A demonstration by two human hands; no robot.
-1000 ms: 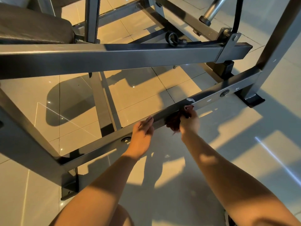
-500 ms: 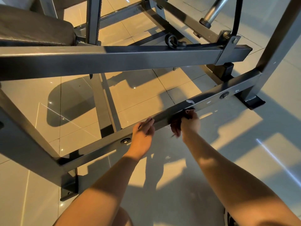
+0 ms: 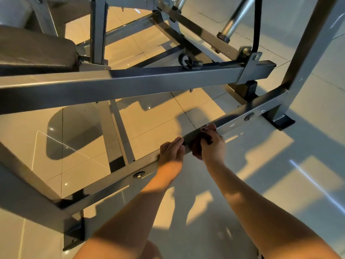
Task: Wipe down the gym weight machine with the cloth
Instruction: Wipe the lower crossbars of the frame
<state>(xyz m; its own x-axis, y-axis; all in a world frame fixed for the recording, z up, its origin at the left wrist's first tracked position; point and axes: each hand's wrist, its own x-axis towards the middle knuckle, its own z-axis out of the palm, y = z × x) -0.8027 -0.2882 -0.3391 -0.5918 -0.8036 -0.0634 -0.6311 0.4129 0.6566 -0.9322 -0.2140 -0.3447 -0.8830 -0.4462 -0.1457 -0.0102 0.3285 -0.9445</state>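
Right now your left hand [image 3: 170, 152] curls its fingers over the top edge of the lower rail [image 3: 112, 186] of the weight machine [image 3: 308, 53], gripping the grey steel just right of a bolt head [image 3: 139, 174]. Your right hand [image 3: 213, 146] sits just beside it, further right along the same rail, with its fingers bunched round a dark cloth [image 3: 196, 146]. That cloth is pressed against the near face of the rail, and a paler corner of it shows above your knuckles at the rail's top edge. The two hands are close but not touching. A second bolt head [image 3: 249, 116] lies further right on the rail, before the rail meets the upright post and its black rubber foot [image 3: 283, 121]. Beyond your hands, a thicker upper beam [image 3: 130, 83] crosses from left to right, with the dark padded seat [image 3: 33, 53] above it at far left. A chrome tube [image 3: 233, 23] and a black cable [image 3: 257, 21] slant down at far right. Glossy tiled floor [image 3: 252, 174] lies beneath, striped with sunlight and shadow.
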